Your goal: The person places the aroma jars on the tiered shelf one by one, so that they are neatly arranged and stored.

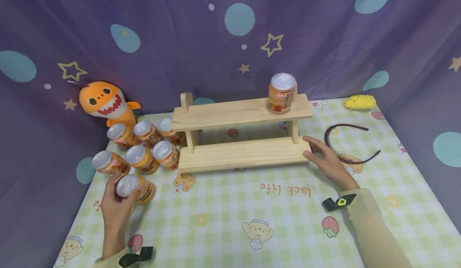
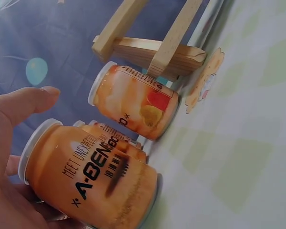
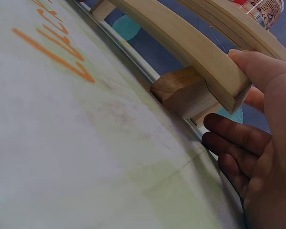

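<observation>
1. Orange covers the can (image 1: 147, 191) at the left hand (image 1: 116, 207). It is on the left part of the table (image 1: 223, 216); I cannot tell if its bottom is lifted.
2. Left fingers bend round its side, and the thumb stretches out near the lid. I cannot tell how hard they squeeze.
3. It looks stiff, and may be a bit heavy if full. Its shiny side could slip, and a drop could dent it.
4. A good hold is round its middle, thumb on one side and fingers on the other.
5. The right hand (image 1: 328, 160) holds the right end of the wooden shelf's (image 1: 237, 154) low board with thumb and pointing finger; its other fingers curl loosely.
6. Six more cans (image 1: 142, 162) crowd the shelf's left end, so they could get bumped.
7. One top can (image 1: 280, 97) stands on the shelf's high board.
8. A shark toy (image 1: 101, 101) is behind the bunch; a hair band (image 1: 327, 138) and yellow string (image 1: 359, 102) lie to the right.
</observation>
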The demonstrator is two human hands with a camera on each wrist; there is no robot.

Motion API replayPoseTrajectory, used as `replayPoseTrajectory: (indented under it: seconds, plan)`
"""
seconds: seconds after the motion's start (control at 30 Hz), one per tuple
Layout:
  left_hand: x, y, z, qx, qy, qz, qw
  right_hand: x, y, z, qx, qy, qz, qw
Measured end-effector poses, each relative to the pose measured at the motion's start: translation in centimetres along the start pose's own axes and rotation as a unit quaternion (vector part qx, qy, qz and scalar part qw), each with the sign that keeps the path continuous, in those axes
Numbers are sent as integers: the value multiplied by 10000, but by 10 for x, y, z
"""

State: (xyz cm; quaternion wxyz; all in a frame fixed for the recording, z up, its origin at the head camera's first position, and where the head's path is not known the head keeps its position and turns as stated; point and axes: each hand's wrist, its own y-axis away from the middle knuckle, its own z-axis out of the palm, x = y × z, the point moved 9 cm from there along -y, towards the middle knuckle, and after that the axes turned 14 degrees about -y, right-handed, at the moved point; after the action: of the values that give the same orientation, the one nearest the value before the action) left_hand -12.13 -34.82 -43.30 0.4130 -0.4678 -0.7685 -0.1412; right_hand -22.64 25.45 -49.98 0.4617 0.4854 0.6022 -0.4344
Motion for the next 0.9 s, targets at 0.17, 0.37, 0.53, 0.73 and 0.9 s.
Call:
replayPoseTrajectory:
  seconds: [0.17, 0.37, 0.53, 0.73, 0.9]
  plan:
    - [-5, 1, 0, 73, -9, -4, 10000, 0, 0, 0, -4, 19, 62, 10000]
    - [-14, 3, 2, 56, -8, -206, 9998, 0, 0, 1, -3, 55, 53, 10000]
    - [-21, 5, 5, -2, 164, -429, 9989, -1, -1, 1, -6, 67, 27, 10000]
    - [-31, 5, 11, -61, 704, -791, 9944, 0, 0, 0, -3, 86, -23, 10000]
    - [-35, 3, 13, -21, 908, -766, 9929, 0, 0, 0, 12, 118, -23, 9999]
